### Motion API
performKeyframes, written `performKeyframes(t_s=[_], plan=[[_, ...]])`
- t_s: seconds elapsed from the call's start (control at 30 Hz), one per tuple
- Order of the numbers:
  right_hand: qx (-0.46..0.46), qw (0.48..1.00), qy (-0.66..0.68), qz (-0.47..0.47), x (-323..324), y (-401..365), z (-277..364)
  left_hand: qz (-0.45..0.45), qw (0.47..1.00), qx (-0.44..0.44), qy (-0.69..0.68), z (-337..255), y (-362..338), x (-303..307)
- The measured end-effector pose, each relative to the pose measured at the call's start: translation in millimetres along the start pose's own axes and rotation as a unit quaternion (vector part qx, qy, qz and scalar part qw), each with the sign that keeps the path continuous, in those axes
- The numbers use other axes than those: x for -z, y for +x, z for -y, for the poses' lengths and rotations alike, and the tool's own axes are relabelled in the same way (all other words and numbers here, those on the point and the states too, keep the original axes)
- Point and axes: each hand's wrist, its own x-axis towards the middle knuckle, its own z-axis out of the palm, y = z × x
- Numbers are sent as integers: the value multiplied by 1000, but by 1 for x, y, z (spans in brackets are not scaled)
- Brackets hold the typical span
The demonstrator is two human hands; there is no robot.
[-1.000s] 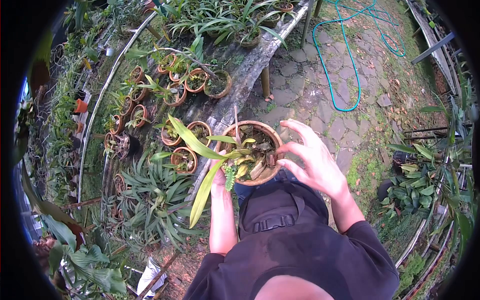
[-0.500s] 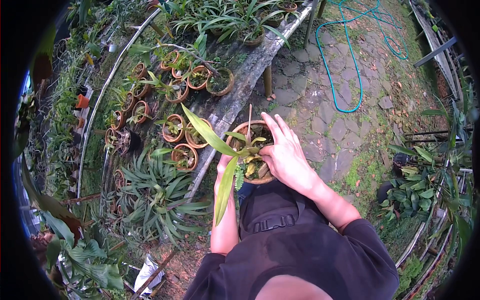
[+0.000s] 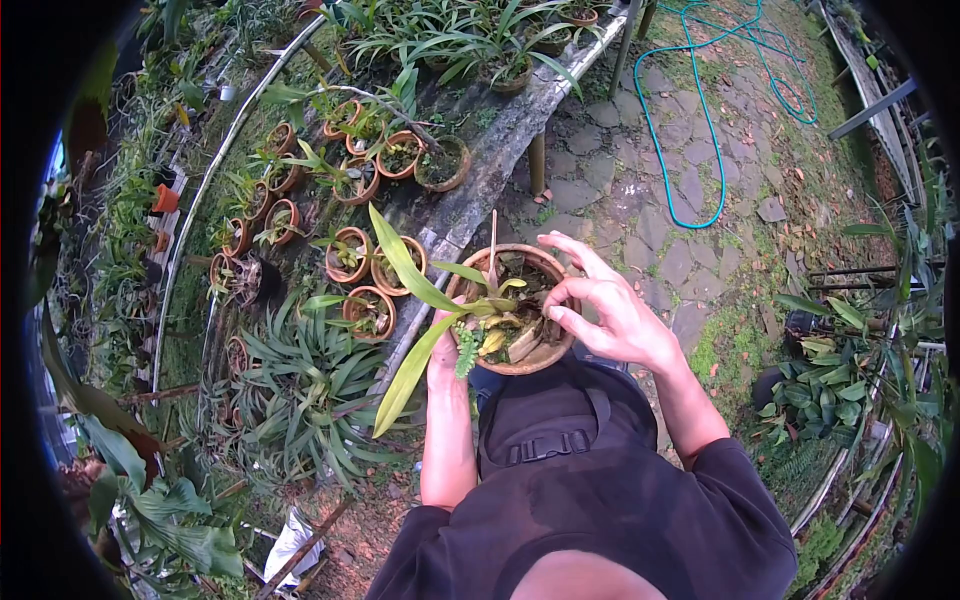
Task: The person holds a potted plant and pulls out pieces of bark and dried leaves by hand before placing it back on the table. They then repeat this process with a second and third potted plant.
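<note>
A round clay pot [image 3: 545,362] is held in front of my waist. In it grows an orchid-like plant with long yellow-green leaves [image 3: 400,262], a thin upright brown stalk [image 3: 493,238] and some yellowed leaves [image 3: 492,342]. A small fern frond [image 3: 467,350] hangs over the near left rim. My left hand [image 3: 443,352] grips the pot's left side, its fingers mostly hidden by pot and leaves. At the right rim is my right hand [image 3: 605,315], thumb and forefinger pinched together just inside the pot, other fingers reaching over the rim. Whatever the pinch holds is too small to make out.
A bench [image 3: 480,180] to the left carries several small potted plants [image 3: 347,254] and a large leafy clump [image 3: 310,390]. A teal hose [image 3: 722,190] lies on the stone path [image 3: 650,260] ahead. More foliage [image 3: 825,385] stands at the right.
My right hand has drawn back from the plant's base to the right rim, its fingers curling. The pot has shifted slightly and the lower long leaf has swung left.
</note>
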Motion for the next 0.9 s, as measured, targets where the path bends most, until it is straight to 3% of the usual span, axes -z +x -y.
performKeyframes(t_s=[0.13,0.23,0.27,0.37,0.47,0.57,0.6,0.67,0.77,0.9], plan=[[33,995,-96,-25,35,-18,5,-26,999,-16,31,-13,-4,-17],[42,986,-158,-41,58,-34,-2,-96,994,-50,1,-8,1,-14],[22,982,-176,-62,59,-40,-7,-73,997,-29,-22,-7,8,8],[-53,968,-229,-86,54,-42,-3,-48,998,-35,2,-21,0,-29],[-39,989,-114,-90,42,-33,6,-28,999,-38,22,-19,6,-29],[42,988,-115,-95,15,-17,12,-4,998,-30,57,-23,1,-57],[35,986,-139,-83,5,-14,11,-29,997,-1,65,-13,7,-32],[1,981,-188,-56,-10,-8,10,63,995,8,74,-19,0,-50],[-22,970,-238,-44,-20,-3,8,51,989,33,136,-26,-7,-66],[-59,983,-172,-26,-28,1,0,53,988,44,136,-30,-7,-80]])
